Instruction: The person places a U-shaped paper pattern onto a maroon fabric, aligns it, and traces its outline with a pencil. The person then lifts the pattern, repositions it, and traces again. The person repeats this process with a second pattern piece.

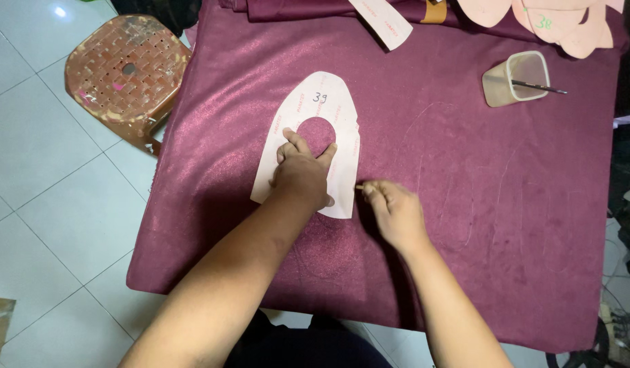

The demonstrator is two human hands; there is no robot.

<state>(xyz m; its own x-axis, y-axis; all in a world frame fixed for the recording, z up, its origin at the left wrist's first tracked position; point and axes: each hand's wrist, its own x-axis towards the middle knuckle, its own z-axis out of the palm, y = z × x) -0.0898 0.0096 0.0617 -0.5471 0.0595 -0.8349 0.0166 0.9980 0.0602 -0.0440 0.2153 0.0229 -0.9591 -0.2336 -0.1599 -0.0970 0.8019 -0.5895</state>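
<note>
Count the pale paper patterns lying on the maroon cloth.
At least 3: one arch-shaped paper pattern under the left hand, one strip-shaped pattern at the top edge, and a stack of overlapping pink patterns top right, which may hide more.

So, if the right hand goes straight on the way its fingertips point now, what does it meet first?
The right hand points left and slightly up, holding a small marker at the right edge of the paper pattern. It would meet that edge first, then probably the left hand pressing the pattern down.
</note>
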